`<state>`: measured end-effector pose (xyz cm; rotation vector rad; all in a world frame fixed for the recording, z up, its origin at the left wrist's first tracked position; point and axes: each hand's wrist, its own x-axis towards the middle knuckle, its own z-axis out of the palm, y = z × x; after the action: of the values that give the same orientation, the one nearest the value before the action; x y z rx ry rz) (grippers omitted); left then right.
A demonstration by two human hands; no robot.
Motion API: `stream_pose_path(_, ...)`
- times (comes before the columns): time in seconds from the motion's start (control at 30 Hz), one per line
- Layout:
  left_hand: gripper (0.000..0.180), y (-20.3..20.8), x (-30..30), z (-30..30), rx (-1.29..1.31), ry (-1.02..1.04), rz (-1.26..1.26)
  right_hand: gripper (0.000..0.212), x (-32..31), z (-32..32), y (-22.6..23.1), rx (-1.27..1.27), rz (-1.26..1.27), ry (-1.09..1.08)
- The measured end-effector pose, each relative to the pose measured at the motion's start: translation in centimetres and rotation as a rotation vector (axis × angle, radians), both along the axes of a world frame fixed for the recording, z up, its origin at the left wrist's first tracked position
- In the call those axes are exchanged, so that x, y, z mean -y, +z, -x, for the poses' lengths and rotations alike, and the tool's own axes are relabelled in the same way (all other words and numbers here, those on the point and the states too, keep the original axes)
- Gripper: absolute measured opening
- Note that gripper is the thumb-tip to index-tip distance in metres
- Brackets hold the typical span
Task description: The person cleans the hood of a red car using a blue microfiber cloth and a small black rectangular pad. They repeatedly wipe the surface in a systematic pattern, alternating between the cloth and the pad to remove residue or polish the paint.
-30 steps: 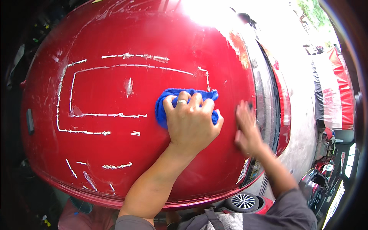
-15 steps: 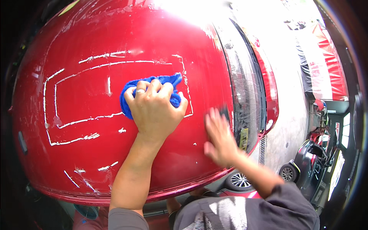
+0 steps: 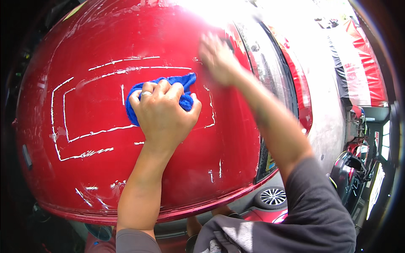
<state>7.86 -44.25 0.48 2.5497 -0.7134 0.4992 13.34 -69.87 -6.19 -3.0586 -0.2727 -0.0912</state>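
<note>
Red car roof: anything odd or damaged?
Ragged, broken white lines on the red car roof, some tracing nested, incomplete rectangles that the blue cloth partly overlaps. They stand out against glossy red; scratches, residue or reflections, can't tell.

Right hand [image 3: 218, 59] blurred near glass-side edge of red car roof [image 3: 190, 168]; contact unclear. Dark object [image 3: 230, 44] beside it mostly hidden, kind unclear. Left hand [image 3: 163, 113] covers much of blue cloth [image 3: 131, 109]; palm hidden. Roof's far edge lost in glare. Left sleeve [image 3: 137, 241] cut off at bottom.
</note>
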Motion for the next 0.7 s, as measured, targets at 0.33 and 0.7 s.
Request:
stream_pose_path(0.33,0.027,-0.3,-1.0,-0.2,-0.02,0.029,0.07,0.074,-4.3,19.4,3.0,-0.201,-0.324,0.213)
stream_pose_path(0.7,0.025,-0.7,-1.0,-0.6,-0.008,0.004,0.074,0.061,-2.6,-2.8,0.2,0.042,-0.353,0.045)
